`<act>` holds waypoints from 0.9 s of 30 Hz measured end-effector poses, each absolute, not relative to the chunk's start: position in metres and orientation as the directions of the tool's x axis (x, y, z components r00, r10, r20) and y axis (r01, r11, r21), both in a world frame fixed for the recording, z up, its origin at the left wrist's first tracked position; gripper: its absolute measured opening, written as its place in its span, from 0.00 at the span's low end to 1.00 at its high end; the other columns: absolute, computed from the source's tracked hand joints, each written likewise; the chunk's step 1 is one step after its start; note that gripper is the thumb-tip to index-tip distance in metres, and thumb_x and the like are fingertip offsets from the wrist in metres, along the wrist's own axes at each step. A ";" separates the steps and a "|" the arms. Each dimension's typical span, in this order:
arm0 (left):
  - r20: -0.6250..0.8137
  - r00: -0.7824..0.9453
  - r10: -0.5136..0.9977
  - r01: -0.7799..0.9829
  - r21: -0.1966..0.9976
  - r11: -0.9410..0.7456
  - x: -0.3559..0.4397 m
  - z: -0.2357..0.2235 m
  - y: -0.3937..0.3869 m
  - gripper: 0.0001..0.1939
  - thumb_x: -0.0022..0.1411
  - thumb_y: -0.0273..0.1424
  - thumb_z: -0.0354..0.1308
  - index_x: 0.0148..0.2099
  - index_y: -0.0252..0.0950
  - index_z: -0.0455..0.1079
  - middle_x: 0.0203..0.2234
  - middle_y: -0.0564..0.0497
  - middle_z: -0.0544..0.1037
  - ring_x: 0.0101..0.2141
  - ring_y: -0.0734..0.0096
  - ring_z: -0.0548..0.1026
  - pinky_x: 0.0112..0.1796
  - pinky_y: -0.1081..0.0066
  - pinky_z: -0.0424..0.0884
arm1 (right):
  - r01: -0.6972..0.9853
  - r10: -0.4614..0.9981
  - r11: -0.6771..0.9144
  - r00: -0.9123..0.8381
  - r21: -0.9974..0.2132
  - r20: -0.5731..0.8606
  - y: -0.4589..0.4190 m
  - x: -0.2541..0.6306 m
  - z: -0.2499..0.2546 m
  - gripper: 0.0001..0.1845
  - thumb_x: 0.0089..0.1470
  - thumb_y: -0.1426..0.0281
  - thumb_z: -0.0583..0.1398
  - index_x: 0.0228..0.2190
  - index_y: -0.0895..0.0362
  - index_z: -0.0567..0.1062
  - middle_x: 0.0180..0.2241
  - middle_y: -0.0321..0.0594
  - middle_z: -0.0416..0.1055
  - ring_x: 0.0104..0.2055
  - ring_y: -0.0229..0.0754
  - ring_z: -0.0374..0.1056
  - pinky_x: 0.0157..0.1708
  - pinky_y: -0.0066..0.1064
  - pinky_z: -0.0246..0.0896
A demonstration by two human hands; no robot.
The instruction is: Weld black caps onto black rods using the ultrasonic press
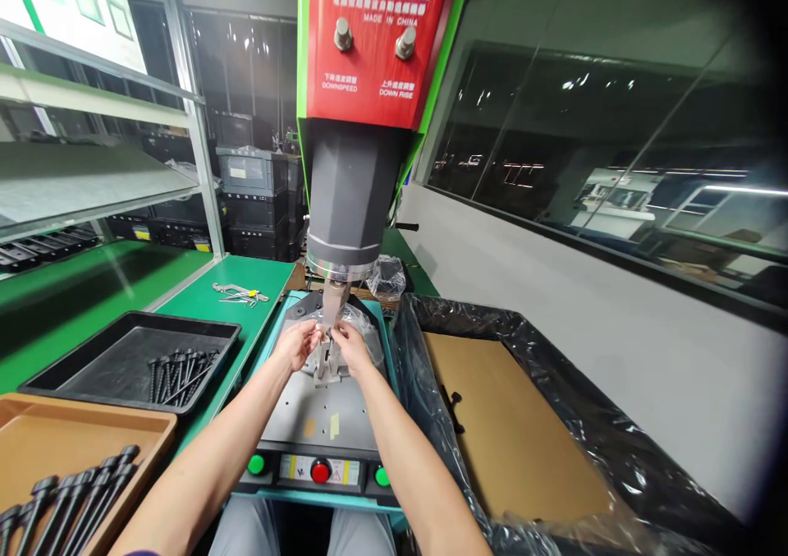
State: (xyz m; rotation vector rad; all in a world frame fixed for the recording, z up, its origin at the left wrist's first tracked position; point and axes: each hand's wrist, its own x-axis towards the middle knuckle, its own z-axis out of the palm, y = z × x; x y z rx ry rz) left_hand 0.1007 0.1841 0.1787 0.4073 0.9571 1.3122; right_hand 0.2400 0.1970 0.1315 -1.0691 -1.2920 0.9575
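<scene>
A green desk (pixel 271 273) spans the 8 to 9 o'clock side of the view, with a pale strip crossing its top. At 9 o'clock a few metal tools (pixel 252 294) lie loosely on it. Toward half past eight a black tray (pixel 111 359) sits flat on it, near the tools. An orange tray (pixel 80 425) is just beside that one at 8 o'clock; what it rests on is hidden. At 7 o'clock a metal plate (pixel 283 412) bears a fixture (pixel 328 369), with yellow tape (pixel 334 426) and tan tape (pixel 309 428) stuck toward its 6 o'clock edge.
</scene>
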 end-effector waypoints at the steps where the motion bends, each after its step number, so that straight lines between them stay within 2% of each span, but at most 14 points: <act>1: -0.360 -0.040 0.932 -0.626 0.736 0.258 0.101 0.178 0.185 0.03 0.59 0.20 0.58 0.32 0.30 0.69 0.23 0.49 0.76 0.20 0.78 0.75 0.20 0.83 0.72 | 0.032 0.966 0.253 0.042 -0.967 0.255 0.197 0.242 0.133 0.17 0.48 0.59 0.60 0.37 0.55 0.78 0.34 0.38 0.76 0.39 0.44 0.69 0.42 0.34 0.62; 5: -0.366 -0.040 0.930 -0.623 0.737 0.263 0.101 0.175 0.187 0.02 0.59 0.21 0.58 0.33 0.30 0.69 0.23 0.49 0.76 0.20 0.78 0.75 0.21 0.83 0.72 | 0.015 0.967 0.252 -0.035 -0.968 0.252 0.200 0.244 0.134 0.15 0.46 0.60 0.61 0.31 0.57 0.79 0.31 0.38 0.76 0.39 0.45 0.69 0.44 0.34 0.61; 11: -0.368 -0.045 0.929 -0.611 0.746 0.266 0.100 0.169 0.189 0.02 0.59 0.21 0.58 0.33 0.30 0.69 0.24 0.49 0.77 0.20 0.78 0.75 0.21 0.82 0.72 | -0.014 0.975 0.223 -0.015 -0.975 0.223 0.200 0.238 0.133 0.18 0.45 0.58 0.62 0.33 0.58 0.79 0.31 0.39 0.77 0.38 0.45 0.69 0.42 0.34 0.61; 14: -0.365 -0.048 0.930 -0.603 0.753 0.264 0.100 0.166 0.189 0.02 0.59 0.21 0.58 0.33 0.29 0.70 0.24 0.48 0.77 0.20 0.77 0.76 0.21 0.82 0.72 | -0.032 0.978 0.208 0.001 -0.978 0.208 0.196 0.240 0.131 0.19 0.45 0.59 0.62 0.38 0.56 0.79 0.35 0.38 0.77 0.39 0.45 0.69 0.44 0.34 0.61; 19: -0.359 -0.058 0.931 -0.584 0.769 0.261 0.098 0.157 0.184 0.01 0.57 0.20 0.59 0.33 0.28 0.70 0.25 0.47 0.77 0.19 0.78 0.75 0.20 0.82 0.71 | -0.075 0.988 0.142 0.074 -0.987 0.137 0.185 0.252 0.119 0.27 0.42 0.60 0.65 0.46 0.52 0.76 0.47 0.39 0.74 0.50 0.47 0.66 0.51 0.36 0.58; 23: -0.363 -0.069 0.929 -0.567 0.780 0.263 0.097 0.148 0.178 0.02 0.55 0.20 0.62 0.33 0.29 0.71 0.24 0.47 0.78 0.19 0.77 0.75 0.19 0.82 0.70 | -0.157 0.995 0.079 0.077 -0.984 0.067 0.174 0.259 0.108 0.31 0.39 0.62 0.67 0.49 0.50 0.74 0.53 0.41 0.69 0.55 0.49 0.63 0.50 0.38 0.60; 27: -0.371 -0.078 0.925 -0.557 0.786 0.268 0.096 0.142 0.172 0.03 0.54 0.20 0.62 0.33 0.29 0.70 0.22 0.48 0.77 0.18 0.77 0.75 0.19 0.81 0.70 | -0.363 0.995 0.001 0.091 -0.932 -0.035 0.165 0.260 0.105 0.27 0.44 0.55 0.64 0.47 0.50 0.74 0.55 0.44 0.68 0.55 0.49 0.65 0.46 0.39 0.64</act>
